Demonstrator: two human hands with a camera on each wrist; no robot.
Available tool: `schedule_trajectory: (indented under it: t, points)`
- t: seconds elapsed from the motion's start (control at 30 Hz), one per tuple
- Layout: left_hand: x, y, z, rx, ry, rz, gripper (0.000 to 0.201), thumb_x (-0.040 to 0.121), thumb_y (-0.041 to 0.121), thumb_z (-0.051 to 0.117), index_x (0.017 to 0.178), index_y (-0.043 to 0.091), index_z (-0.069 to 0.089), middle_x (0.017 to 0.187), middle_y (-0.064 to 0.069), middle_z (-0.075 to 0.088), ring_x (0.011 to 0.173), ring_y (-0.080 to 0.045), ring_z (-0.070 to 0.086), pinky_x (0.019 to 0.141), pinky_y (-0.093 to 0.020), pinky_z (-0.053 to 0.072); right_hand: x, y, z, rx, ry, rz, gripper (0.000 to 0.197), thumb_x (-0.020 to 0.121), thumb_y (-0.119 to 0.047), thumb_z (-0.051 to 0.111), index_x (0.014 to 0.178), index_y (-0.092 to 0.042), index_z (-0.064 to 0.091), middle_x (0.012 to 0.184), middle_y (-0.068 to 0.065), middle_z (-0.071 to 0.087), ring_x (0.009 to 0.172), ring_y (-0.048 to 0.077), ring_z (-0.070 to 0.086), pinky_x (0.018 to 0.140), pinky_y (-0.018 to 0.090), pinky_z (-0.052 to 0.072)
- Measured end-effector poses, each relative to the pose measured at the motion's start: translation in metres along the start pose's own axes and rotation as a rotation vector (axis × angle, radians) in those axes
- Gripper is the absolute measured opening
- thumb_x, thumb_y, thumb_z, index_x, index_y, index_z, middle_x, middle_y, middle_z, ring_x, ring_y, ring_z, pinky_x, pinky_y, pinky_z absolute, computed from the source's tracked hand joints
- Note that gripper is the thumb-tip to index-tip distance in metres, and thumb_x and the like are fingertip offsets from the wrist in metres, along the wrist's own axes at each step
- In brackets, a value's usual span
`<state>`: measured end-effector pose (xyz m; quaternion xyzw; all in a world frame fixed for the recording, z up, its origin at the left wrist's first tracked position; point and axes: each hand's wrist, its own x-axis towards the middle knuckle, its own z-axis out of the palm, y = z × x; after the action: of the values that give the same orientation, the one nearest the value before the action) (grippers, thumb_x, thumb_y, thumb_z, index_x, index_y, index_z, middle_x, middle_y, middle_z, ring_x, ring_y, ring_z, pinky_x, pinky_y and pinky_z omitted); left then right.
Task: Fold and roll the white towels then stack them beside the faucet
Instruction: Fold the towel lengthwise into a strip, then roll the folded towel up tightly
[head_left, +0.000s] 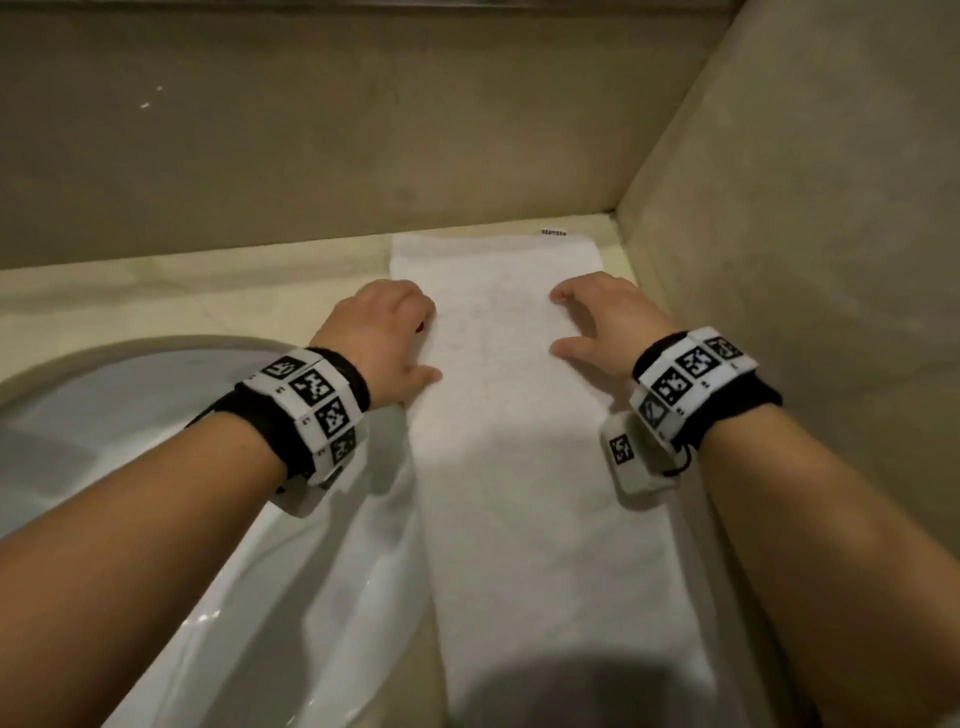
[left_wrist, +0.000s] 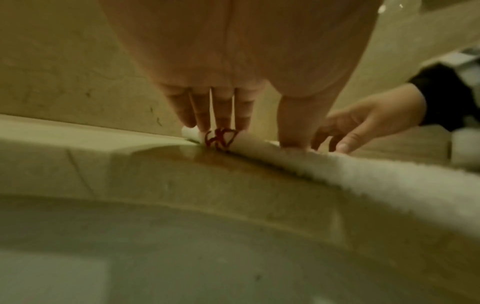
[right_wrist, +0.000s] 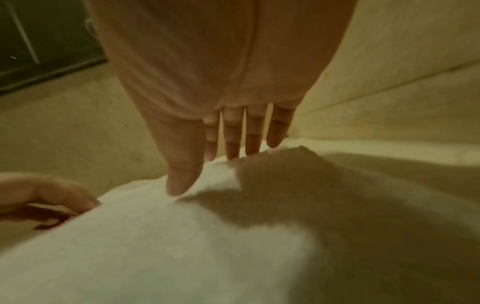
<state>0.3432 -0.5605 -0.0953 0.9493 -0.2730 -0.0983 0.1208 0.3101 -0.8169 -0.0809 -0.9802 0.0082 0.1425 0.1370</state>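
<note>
White towel (head_left: 519, 441) folded into a long strip along the counter (head_left: 208, 291), far end at the back right corner beside the sink (head_left: 156, 467). Left hand (head_left: 384, 338) and right hand (head_left: 602, 327), fingers extended, pressing its side edges. Rolling and stacking still ahead; no faucet in view.

Bare forearms, no sleeves: the left hand (head_left: 387, 332) and right hand (head_left: 605, 322) each emerge from a black fabric wristband (head_left: 353, 384). Over each band wraps a chain of white rectangular blocks (head_left: 317, 410) printed with black-and-white square marker patterns. On the right wrist, a further white marker block (head_left: 626, 457) hangs on the inner side, with a thin black cord (head_left: 683, 460) looped beside it. A small red mark (head_left: 420, 327) shows on the left hand.
</note>
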Motion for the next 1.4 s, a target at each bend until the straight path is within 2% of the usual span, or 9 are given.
schedule_trajectory:
  t: [0.13,0.3,0.57,0.77,0.9,1.0,1.07,1.3,1.4]
  points:
    - [0.003,-0.005,0.004,0.004,-0.014,0.011,0.065,0.074,0.048,0.064,0.126,0.013,0.047,0.131,-0.006,0.047,0.121,-0.026,0.042,0.101,-0.037,0.035,0.012,0.01,-0.002,-0.124,-0.103,-0.019,0.072,0.074,-0.049,0.067,0.136,-0.027,0.036,0.14,0.001,0.038,0.128,0.023,0.035,0.106,0.038,0.03]
    - [-0.011,0.006,0.008,0.086,-0.03,0.129,0.043,0.077,0.03,0.057,0.116,0.014,0.053,0.113,-0.006,0.056,0.102,-0.026,0.05,0.084,-0.035,0.041,0.007,0.015,0.002,-0.194,-0.082,-0.067,0.054,0.075,-0.052,0.064,0.12,-0.027,0.049,0.122,-0.001,0.052,0.113,0.021,0.047,0.096,0.037,0.034]
    - [-0.031,0.007,0.004,-0.15,0.001,0.076,0.028,0.086,0.025,0.054,0.113,0.015,0.057,0.107,-0.004,0.061,0.101,-0.024,0.05,0.087,-0.029,0.034,-0.016,0.019,-0.009,-0.211,-0.166,0.001,0.049,0.072,-0.021,0.062,0.119,-0.022,0.047,0.12,0.005,0.051,0.111,0.025,0.046,0.092,0.034,0.034]
    - [-0.034,0.022,-0.015,-0.374,0.109,0.118,0.026,0.089,0.028,0.055,0.108,0.011,0.055,0.097,0.007,0.048,0.088,-0.015,0.045,0.074,-0.025,0.031,-0.016,-0.015,-0.019,0.003,-0.09,-0.225,0.06,0.076,-0.05,0.062,0.129,-0.029,0.042,0.13,-0.003,0.053,0.12,0.02,0.047,0.105,0.039,0.032]
    - [-0.042,0.018,-0.017,-0.455,0.062,0.055,0.026,0.09,0.026,0.052,0.111,0.012,0.051,0.1,0.006,0.047,0.086,-0.013,0.048,0.071,-0.025,0.04,-0.018,-0.011,-0.02,-0.103,-0.121,-0.147,0.028,0.085,-0.031,0.056,0.111,-0.022,0.059,0.109,0.003,0.058,0.101,0.021,0.053,0.092,0.034,0.036]
    - [-0.048,0.012,-0.012,-0.587,0.057,-0.03,0.031,0.088,0.024,0.057,0.115,0.013,0.049,0.101,0.006,0.048,0.081,-0.005,0.048,0.069,-0.008,0.039,-0.028,0.005,-0.026,0.086,-0.044,-0.106,0.02,0.087,-0.034,0.055,0.103,-0.023,0.056,0.096,-0.002,0.053,0.089,0.015,0.049,0.075,0.028,0.036]
    - [-0.05,0.009,-0.008,-0.663,-0.051,-0.105,0.049,0.082,0.026,0.065,0.124,0.019,0.042,0.107,0.007,0.05,0.085,-0.009,0.054,0.076,-0.015,0.045,-0.031,0.008,-0.026,0.202,0.028,-0.072,0.014,0.088,-0.039,0.053,0.094,-0.027,0.049,0.084,-0.007,0.054,0.079,0.016,0.052,0.063,0.027,0.036]
    - [-0.051,0.009,0.007,-0.564,-0.06,-0.109,0.025,0.086,0.017,0.06,0.11,0.012,0.056,0.103,-0.001,0.057,0.092,-0.015,0.05,0.075,-0.024,0.036,-0.041,0.02,-0.01,0.407,-0.084,0.152,0.062,0.071,-0.034,0.076,0.12,-0.035,0.039,0.103,-0.007,0.049,0.093,0.015,0.051,0.078,0.028,0.039]
    - [-0.057,0.009,0.008,-0.629,-0.016,-0.133,0.02,0.089,0.015,0.056,0.109,0.013,0.054,0.095,0.002,0.056,0.087,-0.016,0.051,0.065,-0.018,0.036,-0.042,0.021,-0.001,0.548,-0.063,0.273,0.067,0.073,-0.021,0.076,0.127,-0.028,0.038,0.113,-0.002,0.049,0.091,0.019,0.053,0.066,0.024,0.041]
